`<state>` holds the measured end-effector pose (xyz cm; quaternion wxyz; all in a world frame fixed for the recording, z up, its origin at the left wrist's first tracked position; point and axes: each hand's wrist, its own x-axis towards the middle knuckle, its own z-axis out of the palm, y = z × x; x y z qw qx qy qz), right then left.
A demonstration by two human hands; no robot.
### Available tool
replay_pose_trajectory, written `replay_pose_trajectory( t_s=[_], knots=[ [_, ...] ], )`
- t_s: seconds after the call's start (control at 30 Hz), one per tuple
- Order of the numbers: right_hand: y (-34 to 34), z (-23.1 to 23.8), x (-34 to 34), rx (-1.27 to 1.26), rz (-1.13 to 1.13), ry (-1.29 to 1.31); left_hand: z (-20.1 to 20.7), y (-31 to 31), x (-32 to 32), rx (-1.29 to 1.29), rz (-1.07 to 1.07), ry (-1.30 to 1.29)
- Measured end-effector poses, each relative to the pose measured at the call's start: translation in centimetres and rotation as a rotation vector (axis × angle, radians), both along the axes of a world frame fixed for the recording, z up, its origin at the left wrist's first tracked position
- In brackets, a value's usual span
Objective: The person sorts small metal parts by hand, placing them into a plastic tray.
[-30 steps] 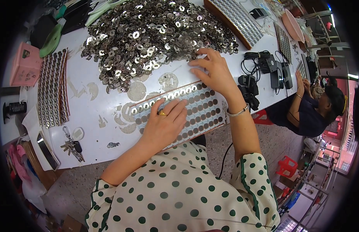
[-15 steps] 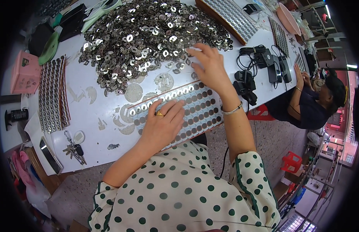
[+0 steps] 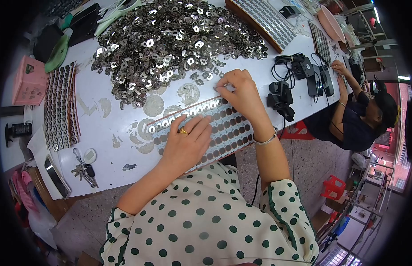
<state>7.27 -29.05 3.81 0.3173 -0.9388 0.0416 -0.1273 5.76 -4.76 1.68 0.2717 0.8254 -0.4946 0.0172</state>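
Observation:
A flat board (image 3: 219, 139) with rows of round dark slots lies on the table in front of me. Bright ring-shaped metal pieces fill much of its far row. My left hand (image 3: 190, 137) rests on the board's left half, fingers stretched out and covering several slots. Over the far right edge, my right hand (image 3: 239, 93) pinches thumb and forefinger together; what sits between the tips is too small to make out. Beyond the board rises a big heap of slotted metal washers (image 3: 170, 44), a few loose ones lying at its near edge.
Filled boards stand at left (image 3: 60, 108) and far right (image 3: 263, 22). Black adapters with cables (image 3: 283, 95) lie to the right. Keys (image 3: 85, 170) and a phone (image 3: 57, 177) lie near the left edge. A co-worker (image 3: 357, 113) sits at the table's right side.
My right hand has drawn back from the heap toward the board's far edge, its fingers closing into a pinch. My left hand stays put. The co-worker's arm has lifted.

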Motion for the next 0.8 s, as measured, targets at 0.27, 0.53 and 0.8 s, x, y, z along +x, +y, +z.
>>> replay_pose_trajectory(
  t_s=[0.27,0.53,0.8],
  knots=[
    [0.1,0.0,-1.9,1.029,-0.023,0.049,0.2,0.0,0.1,-0.003,-0.007,0.02],
    [-0.9,0.7,-4.2,0.615,-0.035,0.192,0.3,-0.2,-0.1,0.008,-0.002,0.073],
    [-1.8,0.3,-4.3,0.55,-0.041,0.335,0.8,-0.6,-0.4,0.081,-0.01,-0.004]
  ],
)
